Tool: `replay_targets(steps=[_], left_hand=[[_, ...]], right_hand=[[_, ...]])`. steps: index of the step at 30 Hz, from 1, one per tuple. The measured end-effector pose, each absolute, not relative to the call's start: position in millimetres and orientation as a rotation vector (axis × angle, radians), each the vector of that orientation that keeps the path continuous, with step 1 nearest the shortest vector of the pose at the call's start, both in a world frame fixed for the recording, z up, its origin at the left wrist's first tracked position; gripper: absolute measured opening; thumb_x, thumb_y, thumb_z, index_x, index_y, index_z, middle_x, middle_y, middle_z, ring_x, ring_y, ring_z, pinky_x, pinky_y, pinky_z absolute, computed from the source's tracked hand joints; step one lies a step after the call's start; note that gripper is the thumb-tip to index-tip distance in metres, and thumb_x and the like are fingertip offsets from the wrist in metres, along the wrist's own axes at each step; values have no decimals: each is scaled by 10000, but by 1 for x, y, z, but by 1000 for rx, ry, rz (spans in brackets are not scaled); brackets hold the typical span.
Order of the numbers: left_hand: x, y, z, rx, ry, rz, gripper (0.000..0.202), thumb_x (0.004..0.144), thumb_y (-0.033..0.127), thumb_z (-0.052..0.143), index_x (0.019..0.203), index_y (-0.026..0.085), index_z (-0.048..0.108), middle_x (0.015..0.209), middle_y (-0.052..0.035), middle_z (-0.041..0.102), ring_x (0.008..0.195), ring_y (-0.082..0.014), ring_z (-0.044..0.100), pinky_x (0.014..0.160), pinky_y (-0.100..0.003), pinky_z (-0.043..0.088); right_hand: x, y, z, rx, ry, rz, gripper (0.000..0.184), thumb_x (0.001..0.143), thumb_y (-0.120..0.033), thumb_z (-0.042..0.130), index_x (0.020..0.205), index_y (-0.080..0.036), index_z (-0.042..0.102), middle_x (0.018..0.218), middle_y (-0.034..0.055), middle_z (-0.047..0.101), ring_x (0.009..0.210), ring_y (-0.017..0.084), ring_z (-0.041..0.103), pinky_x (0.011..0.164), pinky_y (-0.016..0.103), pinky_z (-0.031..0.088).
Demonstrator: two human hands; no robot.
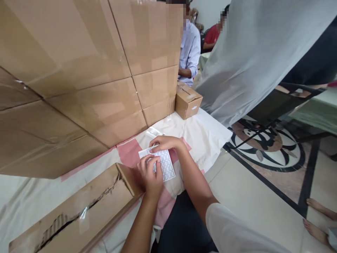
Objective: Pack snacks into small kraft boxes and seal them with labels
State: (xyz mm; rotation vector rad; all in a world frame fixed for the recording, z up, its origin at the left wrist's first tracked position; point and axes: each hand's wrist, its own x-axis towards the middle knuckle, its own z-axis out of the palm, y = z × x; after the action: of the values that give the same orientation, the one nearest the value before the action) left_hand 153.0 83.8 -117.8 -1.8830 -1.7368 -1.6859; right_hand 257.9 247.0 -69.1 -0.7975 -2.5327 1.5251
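A white sheet of small rectangular stickers (165, 165) lies on the pink and white cloth (202, 137) in front of me. My left hand (150, 173) rests on the sheet's near left part, its fingers curled and pinched on the sheet. My right hand (165, 143) reaches over the sheet's far edge with its fingers bent down and pressing on it. A torn flat cardboard box (86, 211) lies just to the left of my left hand.
A wall of large stacked cardboard boxes (79, 77) fills the left and back. A small taped box (187, 101) sits behind the cloth. A person in a light blue shirt (190, 52) sits beyond. Grey fabric (250, 52) hangs at right; bare feet (317, 221) rest on tiled floor.
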Motion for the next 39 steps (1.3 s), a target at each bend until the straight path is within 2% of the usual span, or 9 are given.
replay_targets(steps=[3, 6, 9, 11, 15, 21, 29, 34, 39], left_hand=[[151, 88, -123, -1928, -1729, -1771, 121, 977, 198, 565, 982, 179, 684, 1010, -75, 623, 984, -205, 587, 890, -358, 467], [150, 92, -128, -1931, -1684, -1880, 121, 977, 201, 560, 991, 174, 677, 1004, -69, 606, 986, -196, 594, 904, -352, 495], [149, 95, -132, -1863, -1672, -1952, 132, 975, 223, 566, 992, 167, 685, 1042, -79, 572, 1029, -199, 588, 941, -363, 503], [148, 96, -133, -1819, -1669, -1977, 146, 972, 245, 574, 992, 165, 695, 1074, -90, 553, 1066, -208, 584, 949, -368, 505], [147, 95, -133, -1801, -1705, -2006, 188, 975, 292, 566, 994, 169, 706, 1097, -103, 545, 1078, -217, 585, 953, -383, 510], [148, 94, -127, -1846, -1679, -2086, 195, 979, 280, 538, 968, 160, 691, 1011, -97, 591, 994, -204, 600, 884, -366, 525], [148, 96, -127, -1841, -1676, -2129, 192, 970, 289, 535, 936, 162, 674, 970, -97, 637, 929, -192, 606, 791, -325, 525], [147, 95, -127, -1855, -1704, -2128, 203, 970, 303, 519, 937, 165, 665, 949, -88, 655, 909, -190, 627, 799, -329, 528], [148, 95, -128, -1887, -1745, -2119, 226, 960, 343, 526, 931, 172, 671, 922, -86, 685, 863, -190, 642, 755, -315, 526]], right_hand=[[259, 239, -72, -761, -2458, 1564, 277, 932, -381, 643, 989, -124, 730, 906, 22, 703, 834, 146, 612, 741, 227, 452], [264, 225, -76, -785, -2334, 1575, 389, 1032, -436, 483, 1048, -138, 733, 1066, 55, 730, 1017, 180, 646, 930, 266, 469], [270, 205, -80, -825, -2228, 1473, 406, 1078, -336, 356, 1147, -174, 722, 1257, 59, 700, 1208, 185, 607, 1108, 309, 399], [275, 192, -84, -883, -2218, 1305, 323, 1043, -263, 432, 1194, -193, 709, 1286, 58, 682, 1243, 188, 587, 1140, 327, 378], [290, 174, -92, -1112, -2191, 873, 389, 953, -200, 585, 1340, -210, 628, 1283, 88, 594, 1194, 203, 584, 1105, 359, 411], [314, 174, -111, -1493, -2105, 421, 428, 980, -177, 531, 1405, -207, 569, 1172, 78, 527, 1004, 179, 594, 956, 310, 461], [311, 174, -125, -1667, -2123, 196, 472, 933, -497, 652, 1306, -208, 638, 1110, 94, 549, 1009, 233, 558, 943, 351, 427], [310, 172, -123, -1739, -2081, 135, 449, 923, -487, 647, 1277, -211, 645, 1140, 110, 521, 1051, 250, 528, 956, 369, 405], [310, 171, -120, -1826, -2066, 119, 350, 917, -332, 598, 1229, -183, 655, 1134, 123, 528, 1084, 270, 518, 971, 387, 385]])
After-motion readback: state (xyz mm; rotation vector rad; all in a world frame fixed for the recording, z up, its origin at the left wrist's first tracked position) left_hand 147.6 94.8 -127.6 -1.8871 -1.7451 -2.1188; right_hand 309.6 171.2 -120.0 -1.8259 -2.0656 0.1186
